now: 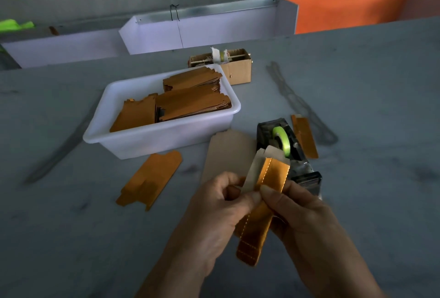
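An orange folded cardboard piece [263, 216] with pale dashed crease lines is held above the table near the front centre. My left hand [214, 212] grips its left side, thumb pressed on the beige inner flap. My right hand [302, 216] pinches its right side, thumb on the orange face. Just behind them stands a dark tape dispenser [292, 155] with a green tape roll [282, 140]. A flat beige cardboard blank [228, 152] lies on the table behind my left hand.
A white plastic tub [133, 140] holding several orange flat blanks sits at centre left. A loose orange blank [150, 178] lies in front of it, another [306, 136] right of the dispenser. A small brown carton [238, 69] stands behind the tub, white trays along the back.
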A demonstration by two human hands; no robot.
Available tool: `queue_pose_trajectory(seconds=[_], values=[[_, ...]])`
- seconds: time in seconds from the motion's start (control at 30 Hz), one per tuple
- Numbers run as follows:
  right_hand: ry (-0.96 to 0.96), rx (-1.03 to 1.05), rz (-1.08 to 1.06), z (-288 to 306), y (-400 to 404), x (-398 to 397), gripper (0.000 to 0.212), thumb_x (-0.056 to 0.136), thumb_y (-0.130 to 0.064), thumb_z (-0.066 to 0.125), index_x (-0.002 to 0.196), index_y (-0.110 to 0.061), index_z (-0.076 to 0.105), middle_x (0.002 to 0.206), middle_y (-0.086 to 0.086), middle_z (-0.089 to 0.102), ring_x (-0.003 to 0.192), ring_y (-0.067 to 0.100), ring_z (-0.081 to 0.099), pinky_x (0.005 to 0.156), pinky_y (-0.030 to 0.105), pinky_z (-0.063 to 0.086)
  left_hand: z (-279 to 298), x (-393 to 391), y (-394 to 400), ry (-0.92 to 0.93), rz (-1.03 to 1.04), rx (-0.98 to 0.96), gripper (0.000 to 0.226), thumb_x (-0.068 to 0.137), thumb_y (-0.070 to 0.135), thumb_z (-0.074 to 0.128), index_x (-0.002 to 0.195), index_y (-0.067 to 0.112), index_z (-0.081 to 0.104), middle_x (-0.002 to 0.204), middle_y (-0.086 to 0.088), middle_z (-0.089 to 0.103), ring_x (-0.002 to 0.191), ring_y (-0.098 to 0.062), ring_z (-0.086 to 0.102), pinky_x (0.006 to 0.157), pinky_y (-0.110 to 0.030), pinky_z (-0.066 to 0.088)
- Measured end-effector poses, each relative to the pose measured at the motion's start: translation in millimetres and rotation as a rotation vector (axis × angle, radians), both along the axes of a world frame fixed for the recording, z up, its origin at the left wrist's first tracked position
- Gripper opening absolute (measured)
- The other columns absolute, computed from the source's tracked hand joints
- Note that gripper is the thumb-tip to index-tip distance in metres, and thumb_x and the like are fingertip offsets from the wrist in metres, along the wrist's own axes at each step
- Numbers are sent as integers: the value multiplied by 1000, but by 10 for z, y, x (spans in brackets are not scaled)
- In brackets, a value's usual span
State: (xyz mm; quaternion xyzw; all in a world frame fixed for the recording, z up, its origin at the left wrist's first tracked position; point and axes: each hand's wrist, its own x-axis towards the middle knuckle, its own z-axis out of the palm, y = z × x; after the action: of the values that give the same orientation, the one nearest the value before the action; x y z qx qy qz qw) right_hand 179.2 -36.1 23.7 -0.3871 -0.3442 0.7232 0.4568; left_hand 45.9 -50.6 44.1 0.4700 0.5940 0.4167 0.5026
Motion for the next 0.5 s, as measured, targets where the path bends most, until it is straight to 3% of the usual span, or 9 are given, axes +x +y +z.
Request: queue_pose_trajectory(seconds=[0.07,0.23,0.33,0.4,0.5], values=[[2,-2,-34,-10,6,7,23,72,-20,61,88,-7,71,84,14,71,74,23,68,70,36,58,4,5,-12,10,0,31,6,85,29,67,85,28,73,71,8,71,64,-1,64,55,-13,47],[-55,8,-93,-11,4,-4,21,69,-23,61,84,-11,71,80,15,70,74,26,67,76,45,56,-5,46,-18,73,65,93,9,83,27,69,85,32,76,81,9,75,77,-5,70,69,-20,56],[-74,25,-140,3,-6,-7,22,68,-23,64,85,-13,72,82,13,72,73,22,68,64,31,56,-38,111,-27,229,172,155,14,83,30,70,83,44,73,87,10,69,82,-1,66,72,-19,55],[-96,39,-153,11,-12,-13,21,67,-26,64,84,-16,72,82,12,72,71,20,69,61,27,55,-50,173,-31,384,238,229,15,86,33,67,97,40,72,93,12,59,86,0,60,75,-18,53],[-147,19,-178,-4,-3,-31,10,78,-18,65,84,-15,72,81,14,72,71,22,67,64,32,54,-70,268,-82,611,230,339,32,90,30,62,122,29,65,94,9,50,92,-6,55,82,-25,51]])
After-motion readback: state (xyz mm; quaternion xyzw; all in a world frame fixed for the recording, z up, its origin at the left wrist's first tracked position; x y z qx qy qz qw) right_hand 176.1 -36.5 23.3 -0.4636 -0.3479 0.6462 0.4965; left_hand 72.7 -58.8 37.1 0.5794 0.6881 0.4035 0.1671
